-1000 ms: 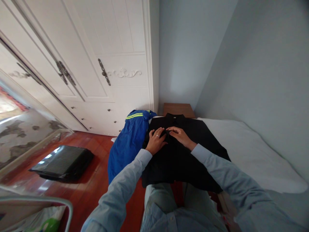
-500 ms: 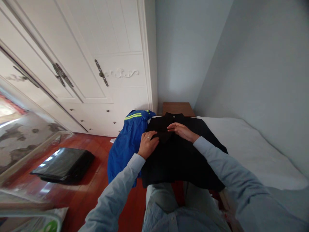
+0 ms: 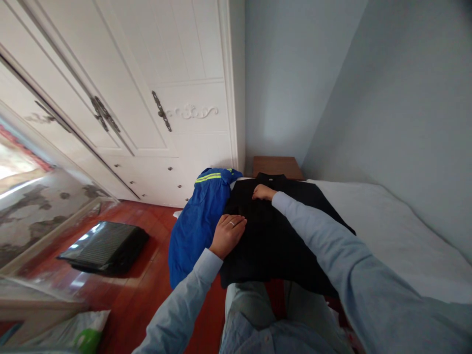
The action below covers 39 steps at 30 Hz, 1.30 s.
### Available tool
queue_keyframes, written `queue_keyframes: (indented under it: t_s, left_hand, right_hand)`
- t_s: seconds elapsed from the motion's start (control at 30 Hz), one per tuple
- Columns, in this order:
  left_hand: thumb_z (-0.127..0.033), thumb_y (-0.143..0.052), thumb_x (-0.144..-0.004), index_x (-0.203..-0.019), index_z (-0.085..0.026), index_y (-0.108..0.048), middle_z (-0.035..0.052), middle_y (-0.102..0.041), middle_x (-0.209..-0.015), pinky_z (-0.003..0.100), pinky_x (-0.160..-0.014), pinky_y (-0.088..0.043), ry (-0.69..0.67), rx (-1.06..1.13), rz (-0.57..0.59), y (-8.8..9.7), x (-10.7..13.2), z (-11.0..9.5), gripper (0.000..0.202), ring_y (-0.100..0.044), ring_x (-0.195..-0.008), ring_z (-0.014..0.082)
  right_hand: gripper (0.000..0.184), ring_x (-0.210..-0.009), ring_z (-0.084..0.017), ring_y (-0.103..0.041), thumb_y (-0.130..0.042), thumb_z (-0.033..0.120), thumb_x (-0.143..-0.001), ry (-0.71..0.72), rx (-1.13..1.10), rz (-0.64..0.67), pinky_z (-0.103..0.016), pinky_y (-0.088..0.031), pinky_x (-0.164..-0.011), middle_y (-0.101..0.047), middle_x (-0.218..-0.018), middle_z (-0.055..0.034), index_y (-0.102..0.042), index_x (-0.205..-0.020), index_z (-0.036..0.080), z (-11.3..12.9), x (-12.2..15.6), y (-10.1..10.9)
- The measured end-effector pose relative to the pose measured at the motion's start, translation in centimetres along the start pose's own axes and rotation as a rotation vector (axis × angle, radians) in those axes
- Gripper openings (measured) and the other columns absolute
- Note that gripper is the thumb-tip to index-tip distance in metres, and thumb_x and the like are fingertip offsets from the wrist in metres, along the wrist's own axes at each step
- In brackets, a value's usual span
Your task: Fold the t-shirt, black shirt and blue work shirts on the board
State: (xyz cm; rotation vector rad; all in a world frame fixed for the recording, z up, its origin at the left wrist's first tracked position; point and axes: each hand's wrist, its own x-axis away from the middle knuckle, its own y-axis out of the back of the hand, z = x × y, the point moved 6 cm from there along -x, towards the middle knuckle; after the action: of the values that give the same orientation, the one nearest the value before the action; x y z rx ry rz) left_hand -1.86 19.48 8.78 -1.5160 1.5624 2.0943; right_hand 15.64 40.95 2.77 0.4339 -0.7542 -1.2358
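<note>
1. A small pale label (image 3: 271, 180) is showing inside the collar of the black garment (image 3: 275, 236); its writing is too small to read.
2. At lower left, a plastic bag (image 3: 59, 337) is bearing a green mark (image 3: 87, 339), with no words making themselves out.
3. The black garment is lying spread in front of the person, collar away from the body, hem hanging near the knees.
4. The left hand (image 3: 227, 234), wearing a ring, is resting on its left side, fingers bent and close together; whether they are pinching cloth, I cannot tell.
5. The right hand (image 3: 263, 192) is touching it below the collar, fingers curled inward; any cloth between them is hidden.
6. The right sleeve (image 3: 324, 231) is covering part of the garment's right side.
7. A blue garment (image 3: 199, 211) with yellow stripes is lying alongside, on the left.
8. A white sheet (image 3: 379, 221) is stretching rightward, beside a grey wall (image 3: 413, 113).
9. A white wardrobe (image 3: 191, 59) is standing beyond; a dark wrapped package (image 3: 108, 246) is lying on the reddish floor (image 3: 147, 255).
</note>
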Motion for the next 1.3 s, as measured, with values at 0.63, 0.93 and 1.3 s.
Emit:
queue_keyframes:
  t_s: [0.63, 0.93, 1.3]
  left_hand:
    - [-0.013, -0.059, -0.091, -0.125, -0.017, -0.065, 0.0147, -0.066, -0.127, 0.044, -0.095, -0.050, 0.298, -0.108, 0.363, -2.4, 2.2, 2.9, 0.035, -0.059, -0.120, 0.0296]
    - [-0.022, -0.061, -0.093, -0.101, -0.020, -0.072, 0.0118, -0.071, -0.108, 0.040, -0.082, -0.049, 0.365, -0.223, 0.575, -4.2, 0.6, 5.6, 0.014, -0.062, -0.101, 0.0286]
    - [-0.026, -0.050, -0.100, -0.100, -0.022, -0.068, 0.0078, -0.075, -0.092, 0.030, -0.070, -0.048, 0.886, -0.194, 0.305, -1.4, 2.7, 9.2, 0.019, -0.071, -0.085, 0.0229]
  right_hand:
    - [0.013, -0.081, -0.019, -0.067, -0.076, 0.027, -0.078, 0.143, -0.053, 0.086, -0.025, -0.051, -0.073, -0.074, -0.081, -0.0052, -0.070, -0.074, 0.016, 1.9, -0.4, 1.6]
    - [0.020, -0.076, -0.019, -0.071, -0.080, 0.015, -0.062, -0.030, -0.275, 0.478, -0.024, -0.056, -0.065, -0.075, -0.080, -0.0016, -0.071, -0.079, 0.018, 0.1, 0.8, 2.4]
    - [0.037, -0.060, -0.013, -0.060, -0.092, 0.042, -0.063, -0.056, -0.139, 0.127, -0.023, -0.044, -0.053, -0.069, -0.069, -0.0022, -0.073, -0.078, 0.015, -2.0, -0.7, 2.2]
